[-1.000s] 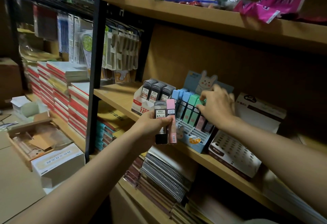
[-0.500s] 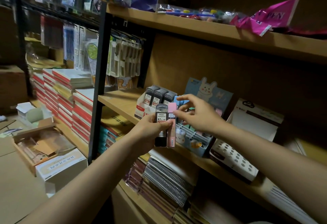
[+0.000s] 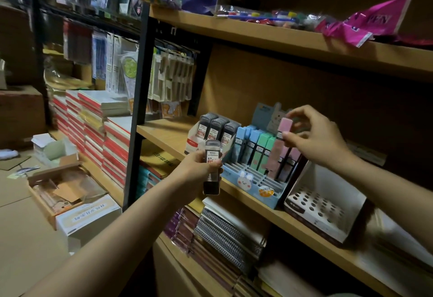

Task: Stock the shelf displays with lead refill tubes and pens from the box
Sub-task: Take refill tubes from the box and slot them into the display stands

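Pinching a pink tube by its top, the right hand holds it over the blue display, its lower end among the pastel tubes. Left hand, lower and to the left, grips a black tube upright before the shelf. A black-tube box sits just behind it.

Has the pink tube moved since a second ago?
Yes. The pink tube went right, from the left hand to over the blue rack, pinched by the right hand.
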Action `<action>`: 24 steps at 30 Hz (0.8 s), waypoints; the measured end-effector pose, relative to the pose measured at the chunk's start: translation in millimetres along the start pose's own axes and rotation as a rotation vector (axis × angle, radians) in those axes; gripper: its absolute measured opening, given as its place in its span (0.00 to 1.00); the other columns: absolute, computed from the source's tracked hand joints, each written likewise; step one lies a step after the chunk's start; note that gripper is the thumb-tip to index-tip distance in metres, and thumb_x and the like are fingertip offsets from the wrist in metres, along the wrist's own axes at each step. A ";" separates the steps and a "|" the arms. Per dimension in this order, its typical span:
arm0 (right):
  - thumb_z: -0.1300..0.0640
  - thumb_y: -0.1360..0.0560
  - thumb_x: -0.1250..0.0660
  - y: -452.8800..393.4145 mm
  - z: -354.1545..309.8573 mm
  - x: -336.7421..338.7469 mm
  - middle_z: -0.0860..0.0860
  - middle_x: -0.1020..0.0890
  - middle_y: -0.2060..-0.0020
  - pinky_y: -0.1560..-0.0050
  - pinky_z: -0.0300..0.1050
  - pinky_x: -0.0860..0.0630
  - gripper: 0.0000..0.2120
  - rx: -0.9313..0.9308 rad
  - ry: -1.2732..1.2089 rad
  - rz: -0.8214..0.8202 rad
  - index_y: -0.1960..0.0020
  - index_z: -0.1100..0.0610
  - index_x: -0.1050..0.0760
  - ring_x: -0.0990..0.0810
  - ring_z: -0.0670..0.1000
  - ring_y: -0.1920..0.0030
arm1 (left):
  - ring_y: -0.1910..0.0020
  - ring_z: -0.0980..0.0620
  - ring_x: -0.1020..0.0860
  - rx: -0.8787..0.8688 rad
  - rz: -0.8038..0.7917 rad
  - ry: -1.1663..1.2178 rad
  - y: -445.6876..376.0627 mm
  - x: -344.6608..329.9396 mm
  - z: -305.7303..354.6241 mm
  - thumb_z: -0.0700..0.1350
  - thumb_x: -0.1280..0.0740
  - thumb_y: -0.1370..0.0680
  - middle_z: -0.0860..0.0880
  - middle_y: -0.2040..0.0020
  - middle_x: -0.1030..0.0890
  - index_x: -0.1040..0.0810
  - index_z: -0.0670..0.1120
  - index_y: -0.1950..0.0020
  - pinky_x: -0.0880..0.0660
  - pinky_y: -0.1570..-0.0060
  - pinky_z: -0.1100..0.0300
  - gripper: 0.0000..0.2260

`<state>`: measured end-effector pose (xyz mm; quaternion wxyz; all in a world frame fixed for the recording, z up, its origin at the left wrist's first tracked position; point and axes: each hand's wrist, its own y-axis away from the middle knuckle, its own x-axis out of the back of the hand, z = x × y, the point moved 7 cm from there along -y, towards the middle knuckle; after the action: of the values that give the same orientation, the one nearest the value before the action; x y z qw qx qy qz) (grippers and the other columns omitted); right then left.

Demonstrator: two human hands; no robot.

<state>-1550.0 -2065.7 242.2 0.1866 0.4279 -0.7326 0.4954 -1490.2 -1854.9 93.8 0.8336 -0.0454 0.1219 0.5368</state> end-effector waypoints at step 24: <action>0.60 0.28 0.26 28.8 51.4 -21.8 0.47 0.24 0.56 0.58 0.42 0.25 0.13 0.026 0.293 0.029 0.52 0.52 0.29 0.22 0.48 0.56 | 0.55 0.52 0.17 0.016 -0.122 0.076 -1.4 -29.9 -17.9 0.35 0.40 0.19 0.45 0.47 0.17 0.27 0.41 0.37 0.23 0.56 0.55 0.12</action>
<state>-1553.3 -2097.5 188.1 0.2789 0.3429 -0.6970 0.5647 -1503.5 -1885.6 84.0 0.8599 -0.0667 0.1547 0.4818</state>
